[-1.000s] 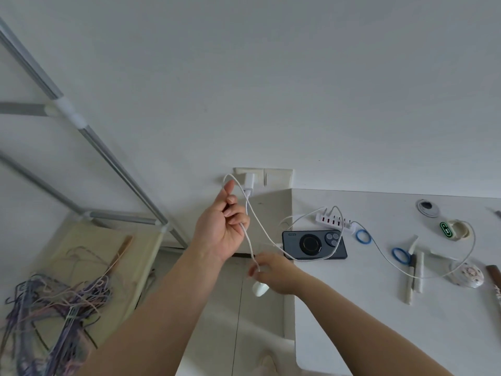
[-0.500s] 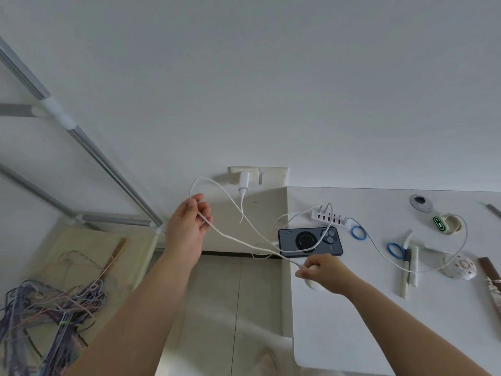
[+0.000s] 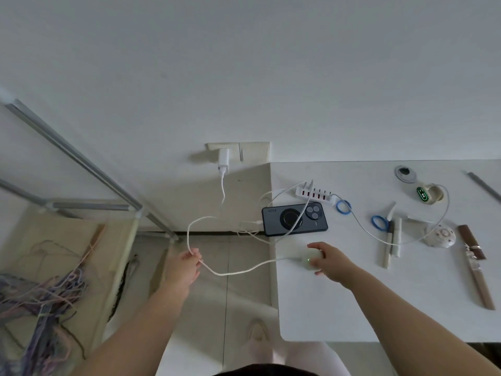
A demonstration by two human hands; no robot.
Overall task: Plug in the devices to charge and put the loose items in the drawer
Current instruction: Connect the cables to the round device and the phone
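left hand (image 3: 187, 264) pinches white cable (image 3: 238, 271) | right hand (image 3: 329, 263) grips charging earbud case (image 3: 309, 259) | risk: phone (image 3: 294, 219) at 12 o'clock, cable tug drags case off table (image 3: 406, 308)

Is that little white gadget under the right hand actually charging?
Seemingly on: a green light glows on the white device that the right hand holds, cable attached.

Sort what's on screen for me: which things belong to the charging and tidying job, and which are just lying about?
In the job:
- left hand pinching the white cable
- right hand on the small white device
- wall charger
- phone
- USB hub
- blue rings, loose on the table

Lying about:
- metal rack
- tangled cords
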